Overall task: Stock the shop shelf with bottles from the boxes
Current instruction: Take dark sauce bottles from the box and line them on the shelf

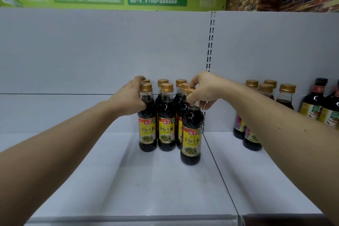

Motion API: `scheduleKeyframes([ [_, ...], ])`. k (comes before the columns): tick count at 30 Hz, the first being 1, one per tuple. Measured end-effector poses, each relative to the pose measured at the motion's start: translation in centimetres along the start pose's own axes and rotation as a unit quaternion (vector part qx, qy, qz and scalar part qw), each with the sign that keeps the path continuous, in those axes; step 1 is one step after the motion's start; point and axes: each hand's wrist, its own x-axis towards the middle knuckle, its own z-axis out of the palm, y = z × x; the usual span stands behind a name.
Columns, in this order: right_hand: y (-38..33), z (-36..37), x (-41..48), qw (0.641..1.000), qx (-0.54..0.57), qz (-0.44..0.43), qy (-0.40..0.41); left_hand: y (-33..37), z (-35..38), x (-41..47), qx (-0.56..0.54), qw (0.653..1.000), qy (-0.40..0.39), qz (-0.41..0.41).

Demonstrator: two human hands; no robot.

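The right hand (201, 91) pinches the cap of an upright bottle (191, 134) on the shelf (128, 180), set just forward of the row of bottles (167, 130) at its 11 o'clock. The left hand (131, 97) grips the neck of the corner bottle (147, 130), at 9 o'clock from it.

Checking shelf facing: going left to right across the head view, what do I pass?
Left hand → leftmost front bottle, which it grips → middle front bottle → nearest bottle, pinched by right hand → pink-labelled bottles → black-capped bottles.
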Motion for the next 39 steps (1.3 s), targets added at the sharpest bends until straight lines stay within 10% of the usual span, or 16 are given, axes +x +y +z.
scheduleKeyframes([
  [13, 2.1, 2.0, -1.2, 0.996, 0.071, -0.019, 0.044, -1.8, 3.4, -3.3, -0.022, 0.987, -0.031, -0.159],
  [20, 3.0, 4.0, -5.1, 0.968, 0.027, -0.08, 0.235, -1.6, 3.5, -7.5, 0.029, 0.978, -0.02, -0.204],
  [29, -2.3, 14.7, -8.4, 0.98, 0.029, -0.193, -0.05, -2.2, 0.4, -18.9, 0.137, 0.944, 0.046, -0.295],
  [39, -13.4, 25.1, -15.9, 0.913, 0.09, -0.369, -0.151, -5.0, -4.2, -39.0, 0.214, 0.863, 0.151, -0.432],
])
